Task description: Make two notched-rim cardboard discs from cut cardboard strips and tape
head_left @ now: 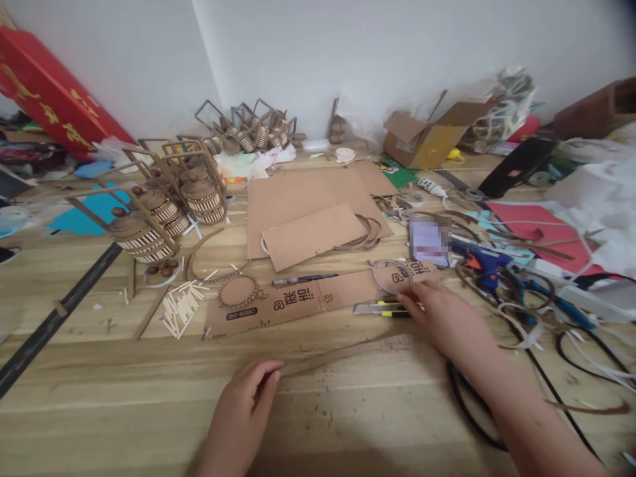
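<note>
Far left on your worktop (149, 411) there's a red box (64, 99) with gold lettering leaning by the wall, and a black bar (30, 354) running in from the edge. Next come your little lidded baskets (142, 235) with tall square handles, bunched together, then a loose pile of pale sticks (181, 310) just in front of them. To the right of those sits a cardboard disc (237, 291) with a braided-looking edge, on the left end of a printed cardboard piece (298, 299).

Your left hand (243, 411) is low in front, thumb and fingers pinched on the end of a thin brown strip (342, 351). That strip stretches right across the worktop, its far end up near your other wrist. Behind it, a plain cardboard rectangle (313, 235) lies on a bigger sheet, and a dark pen-like tool (303, 279) lies just in front of that.

Your right hand (450, 321) is down over the handle end of a yellow and black cutter (382, 309), fingers bunched narrow; can't tell if you've actually gripped it. Past that you've got a phone (428, 242), then a blue glue gun (484, 262) among curled strips.
</note>
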### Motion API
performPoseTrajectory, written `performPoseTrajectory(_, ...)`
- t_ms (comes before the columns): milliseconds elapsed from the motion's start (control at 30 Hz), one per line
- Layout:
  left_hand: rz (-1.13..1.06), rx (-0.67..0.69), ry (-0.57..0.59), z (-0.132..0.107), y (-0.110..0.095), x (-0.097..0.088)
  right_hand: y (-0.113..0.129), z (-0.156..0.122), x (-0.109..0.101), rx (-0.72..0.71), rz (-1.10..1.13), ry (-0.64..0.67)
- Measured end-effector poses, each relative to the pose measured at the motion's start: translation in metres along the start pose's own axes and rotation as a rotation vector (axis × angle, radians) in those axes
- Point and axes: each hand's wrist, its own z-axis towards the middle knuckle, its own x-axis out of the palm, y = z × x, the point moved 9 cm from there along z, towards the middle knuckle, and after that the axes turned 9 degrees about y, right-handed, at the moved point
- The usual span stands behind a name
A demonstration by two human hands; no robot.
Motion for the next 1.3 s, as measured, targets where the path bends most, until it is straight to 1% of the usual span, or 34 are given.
performPoseTrajectory(167, 0.023, 0.038, 0.019, 0.0, -0.003, 0.005, 0.015, 0.027, 0.002, -0.001, -0.045, -0.024)
performPoseTrajectory(233, 0.03, 0.064, 0.03, 0.0, -0.006, 0.007, 0.024, 0.032, 0.0, -0.022, -0.056, -0.039)
performPoseTrajectory(300, 0.043, 0.102, 0.038, 0.0, -0.01, 0.009, 0.038, 0.028, -0.003, -0.068, -0.054, -0.051)
performPoseTrajectory(333, 0.054, 0.118, 0.037, 0.0, -0.013, 0.009, 0.049, 0.022, -0.005, -0.114, -0.045, -0.05)
performPoseTrajectory(400, 0.085, 0.146, 0.021, 0.0, -0.018, 0.008, 0.079, 0.005, -0.009, -0.276, 0.003, -0.051)
performPoseTrajectory(467, 0.119, 0.17, -0.009, -0.001, -0.022, 0.006, 0.116, -0.022, -0.016, -0.519, 0.105, -0.097)
performPoseTrajectory(500, 0.133, 0.192, -0.033, -0.002, -0.025, 0.004, 0.13, -0.034, -0.02, -0.605, 0.151, -0.133)
performPoseTrajectory(533, 0.144, 0.224, -0.062, -0.003, -0.029, 0.002, 0.141, -0.046, -0.024, -0.673, 0.197, -0.171)
performPoseTrajectory(567, 0.152, 0.261, -0.097, -0.005, -0.033, -0.001, 0.148, -0.054, -0.027, -0.711, 0.234, -0.202)
performPoseTrajectory(633, 0.169, 0.336, -0.168, -0.009, -0.043, -0.006, 0.157, -0.065, -0.029, -0.757, 0.302, -0.229)
performPoseTrajectory(700, 0.196, 0.398, -0.211, -0.012, -0.053, -0.008, 0.162, -0.07, -0.03, -0.79, 0.347, -0.226)
performPoseTrajectory(833, 0.245, 0.5, -0.217, -0.016, -0.072, -0.004, 0.167, -0.076, -0.033, -0.829, 0.359, -0.236)
performPoseTrajectory(967, 0.25, 0.54, -0.219, -0.018, -0.083, -0.002, 0.167, -0.079, -0.036, -0.833, 0.364, -0.242)
performPoseTrajectory(1167, 0.254, 0.631, -0.2, -0.029, -0.096, -0.003, 0.155, -0.075, -0.037, -0.761, 0.361, -0.288)
performPoseTrajectory(1300, 0.239, 0.656, -0.197, -0.037, -0.101, -0.006, 0.142, -0.073, -0.043, -0.736, 0.362, -0.333)
